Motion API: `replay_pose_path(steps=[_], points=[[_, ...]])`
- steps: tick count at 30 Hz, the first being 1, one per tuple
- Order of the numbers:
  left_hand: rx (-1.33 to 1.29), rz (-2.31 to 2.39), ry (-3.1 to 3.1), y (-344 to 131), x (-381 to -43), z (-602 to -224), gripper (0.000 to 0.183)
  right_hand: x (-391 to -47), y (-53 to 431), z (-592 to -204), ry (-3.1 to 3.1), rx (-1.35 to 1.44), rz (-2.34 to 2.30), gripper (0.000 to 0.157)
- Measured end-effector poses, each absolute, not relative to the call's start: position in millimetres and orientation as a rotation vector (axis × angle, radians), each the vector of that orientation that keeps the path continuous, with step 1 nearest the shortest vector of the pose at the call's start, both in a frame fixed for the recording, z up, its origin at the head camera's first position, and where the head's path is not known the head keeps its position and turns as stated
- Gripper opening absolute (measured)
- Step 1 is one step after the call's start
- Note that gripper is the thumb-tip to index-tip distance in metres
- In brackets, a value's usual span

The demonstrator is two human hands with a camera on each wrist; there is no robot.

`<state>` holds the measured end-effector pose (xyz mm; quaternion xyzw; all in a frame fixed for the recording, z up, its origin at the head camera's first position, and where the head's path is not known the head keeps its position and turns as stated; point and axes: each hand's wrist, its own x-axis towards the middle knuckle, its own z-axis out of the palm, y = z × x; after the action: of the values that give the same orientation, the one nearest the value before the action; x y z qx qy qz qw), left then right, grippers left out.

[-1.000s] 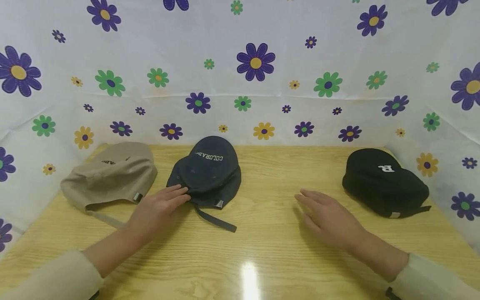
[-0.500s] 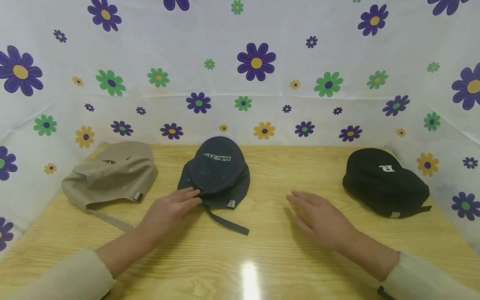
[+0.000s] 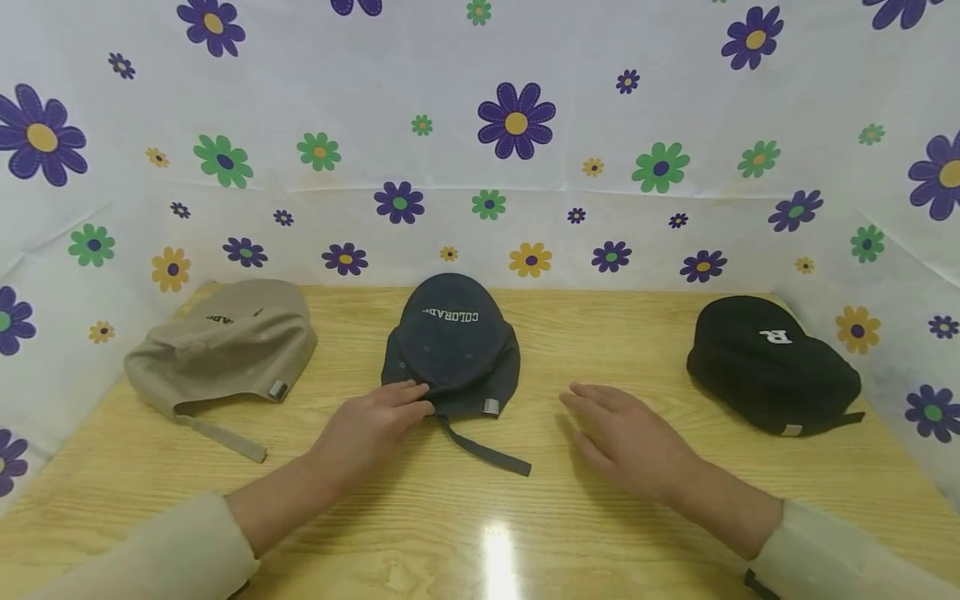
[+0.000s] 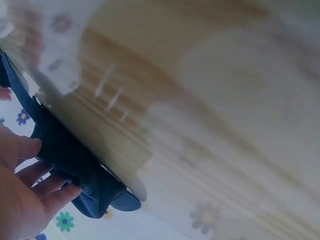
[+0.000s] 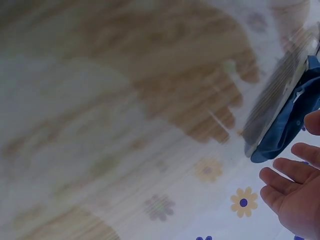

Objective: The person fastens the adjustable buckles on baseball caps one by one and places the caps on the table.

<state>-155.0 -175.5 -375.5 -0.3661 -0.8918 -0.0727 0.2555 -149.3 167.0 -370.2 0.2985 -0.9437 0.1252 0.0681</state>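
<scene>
Cap (image 3: 452,337) btwn hands (image 3: 371,429) (image 3: 630,442), against L

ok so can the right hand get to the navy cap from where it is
Probably yes: the right hand holds nothing, its fingers point towards the navy cap, and only table shows between. The left hand touches the cap's other side.

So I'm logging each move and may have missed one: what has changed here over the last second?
The navy cap slid rightward along the table, the left hand moving with it, fingers touching it. The right hand moved leftward, nearer the navy cap but still apart from it. The beige cap and black cap stayed put.
</scene>
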Motion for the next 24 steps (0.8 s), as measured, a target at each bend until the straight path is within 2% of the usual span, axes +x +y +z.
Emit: replay_pose_path(steps=[14,24], points=[[-1.073,-0.214,-2.416,-138,-149,-374,0.018,-151,154,-370,-2.834,1.0,0.381,0.047],[-1.165,-0.215,-2.399,-108,-141,-371,0.014,-151,155,-371,-2.794,1.081,0.361,0.039]])
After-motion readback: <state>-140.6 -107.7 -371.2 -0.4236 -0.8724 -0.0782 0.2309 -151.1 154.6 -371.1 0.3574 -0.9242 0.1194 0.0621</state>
